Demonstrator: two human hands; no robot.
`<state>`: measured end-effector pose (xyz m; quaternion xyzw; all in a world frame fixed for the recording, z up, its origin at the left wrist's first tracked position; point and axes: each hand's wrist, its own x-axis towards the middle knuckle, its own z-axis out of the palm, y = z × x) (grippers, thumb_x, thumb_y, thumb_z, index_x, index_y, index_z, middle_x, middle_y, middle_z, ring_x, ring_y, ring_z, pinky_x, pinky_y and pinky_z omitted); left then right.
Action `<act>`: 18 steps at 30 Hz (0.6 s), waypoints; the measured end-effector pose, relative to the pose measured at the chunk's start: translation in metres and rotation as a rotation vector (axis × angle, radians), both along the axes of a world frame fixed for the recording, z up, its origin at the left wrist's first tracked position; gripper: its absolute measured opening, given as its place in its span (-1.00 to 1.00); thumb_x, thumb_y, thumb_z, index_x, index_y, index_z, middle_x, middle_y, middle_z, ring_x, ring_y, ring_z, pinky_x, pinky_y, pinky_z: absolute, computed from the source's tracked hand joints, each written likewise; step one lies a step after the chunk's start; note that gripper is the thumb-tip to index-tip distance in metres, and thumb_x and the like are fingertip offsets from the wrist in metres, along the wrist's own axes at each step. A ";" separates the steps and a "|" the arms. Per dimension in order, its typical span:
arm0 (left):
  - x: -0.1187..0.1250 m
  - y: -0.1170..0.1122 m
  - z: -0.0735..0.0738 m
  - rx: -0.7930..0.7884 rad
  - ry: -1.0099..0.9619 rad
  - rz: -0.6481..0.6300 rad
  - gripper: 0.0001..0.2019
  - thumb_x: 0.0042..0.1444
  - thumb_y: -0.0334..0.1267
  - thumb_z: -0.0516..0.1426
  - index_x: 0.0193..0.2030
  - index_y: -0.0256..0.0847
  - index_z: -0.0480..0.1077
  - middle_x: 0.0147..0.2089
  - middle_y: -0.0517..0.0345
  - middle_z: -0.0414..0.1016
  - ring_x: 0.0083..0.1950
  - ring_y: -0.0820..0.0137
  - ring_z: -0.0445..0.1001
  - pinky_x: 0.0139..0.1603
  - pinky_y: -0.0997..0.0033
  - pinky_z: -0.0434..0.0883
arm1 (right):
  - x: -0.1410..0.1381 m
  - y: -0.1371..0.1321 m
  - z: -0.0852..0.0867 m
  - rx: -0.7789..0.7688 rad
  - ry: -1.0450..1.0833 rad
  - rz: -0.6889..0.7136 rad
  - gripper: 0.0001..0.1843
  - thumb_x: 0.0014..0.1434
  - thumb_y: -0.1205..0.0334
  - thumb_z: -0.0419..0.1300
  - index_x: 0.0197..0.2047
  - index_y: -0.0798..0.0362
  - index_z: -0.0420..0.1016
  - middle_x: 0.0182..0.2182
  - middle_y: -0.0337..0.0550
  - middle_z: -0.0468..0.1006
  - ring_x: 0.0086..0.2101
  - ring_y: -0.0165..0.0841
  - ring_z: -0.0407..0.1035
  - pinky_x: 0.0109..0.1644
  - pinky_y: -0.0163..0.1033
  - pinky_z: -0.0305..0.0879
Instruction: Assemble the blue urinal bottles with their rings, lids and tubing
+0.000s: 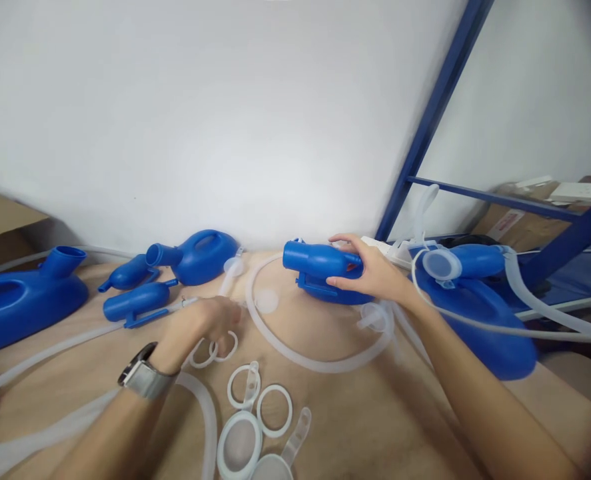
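My right hand [375,270] grips a blue plastic bottle-shaped container [318,261] lying on the tan table, fingers wrapped over its body, spout pointing left. My left hand [202,327], a silver watch on its wrist, is curled over white plastic rings [215,350] at the table's middle; what its blurred fingers hold is unclear. A clear hose [320,360] loops around the container my right hand holds.
More blue containers lie at the left [20,300], back [200,257] and right [475,313]. White rings and caps [260,413] sit near the front edge. Clear tubing [50,350] runs across the left. A blue metal rack frame [435,113] stands at the right, cardboard boxes behind it.
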<state>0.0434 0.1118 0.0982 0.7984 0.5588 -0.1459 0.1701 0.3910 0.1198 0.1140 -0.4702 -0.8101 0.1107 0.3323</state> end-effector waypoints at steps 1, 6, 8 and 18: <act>0.003 -0.006 -0.004 0.020 0.014 0.014 -0.60 -0.43 -0.27 0.41 -0.31 -0.11 0.59 -0.23 0.04 0.66 -0.23 0.01 0.62 -0.28 0.24 0.49 | 0.002 0.001 -0.001 -0.018 0.010 -0.017 -0.22 0.01 -0.14 0.44 0.24 -0.06 0.39 -0.01 -0.03 0.71 -0.05 0.04 0.62 0.03 0.09 0.54; 0.018 -0.022 -0.011 0.086 0.046 0.039 -0.71 -0.30 -0.42 0.27 -0.32 -0.15 0.50 -0.19 -0.01 0.63 -0.17 0.00 0.62 -0.21 0.24 0.46 | 0.008 0.007 -0.003 -0.013 0.017 -0.027 -0.29 0.02 -0.22 0.43 0.15 -0.08 0.42 -0.10 -0.06 0.73 -0.12 0.01 0.62 -0.02 0.07 0.53; 0.019 -0.017 -0.009 0.041 0.052 0.031 -0.68 -0.31 -0.40 0.28 -0.29 -0.15 0.50 -0.23 0.04 0.62 -0.23 0.04 0.61 -0.28 0.28 0.45 | 0.011 0.007 -0.003 -0.004 0.023 -0.023 -0.29 0.02 -0.21 0.44 0.15 -0.08 0.43 -0.12 -0.07 0.73 -0.12 0.01 0.62 -0.02 0.06 0.53; 0.002 -0.003 0.035 0.212 -0.767 -0.177 -0.58 0.14 -0.01 0.29 0.09 -0.10 0.44 0.04 0.05 0.58 0.06 0.17 0.58 0.13 0.17 0.55 | 0.000 -0.003 -0.001 -0.121 0.060 0.219 -0.29 0.00 -0.11 0.47 0.18 -0.08 0.48 0.13 -0.04 0.60 0.06 -0.03 0.55 0.04 0.01 0.56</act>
